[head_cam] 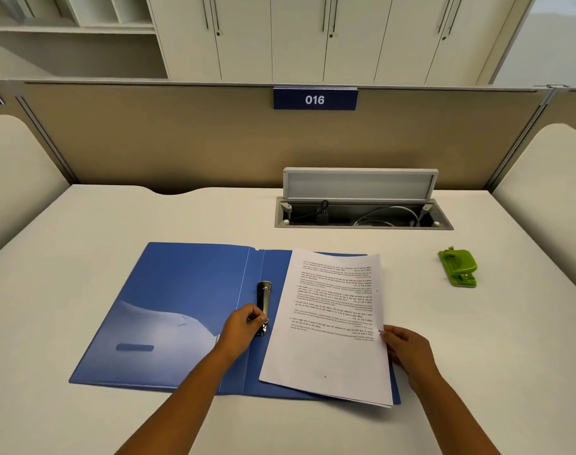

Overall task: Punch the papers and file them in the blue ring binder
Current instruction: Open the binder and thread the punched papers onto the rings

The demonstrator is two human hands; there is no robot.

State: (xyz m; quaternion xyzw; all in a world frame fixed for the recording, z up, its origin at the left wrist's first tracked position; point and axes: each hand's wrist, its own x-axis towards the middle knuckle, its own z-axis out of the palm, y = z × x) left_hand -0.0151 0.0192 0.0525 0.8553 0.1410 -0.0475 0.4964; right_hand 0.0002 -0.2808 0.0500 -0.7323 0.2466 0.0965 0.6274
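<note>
The blue ring binder (pixel 181 307) lies open flat on the white desk (pixel 99 231). Its metal ring mechanism (pixel 263 297) runs along the spine. My left hand (pixel 244 326) pinches the lower part of that mechanism with its fingertips. A stack of printed papers (pixel 332 323) rests on the binder's right cover, slightly skewed, its left edge just right of the mechanism. My right hand (pixel 408 353) holds the stack's right edge. The green hole punch (pixel 459 267) sits alone on the desk to the far right, well away from both hands.
An open cable tray with a raised grey lid (pixel 359 185) and cables is set into the desk behind the binder. A beige partition with a blue "016" sign (pixel 314 99) closes off the back. Side panels flank the desk left and right.
</note>
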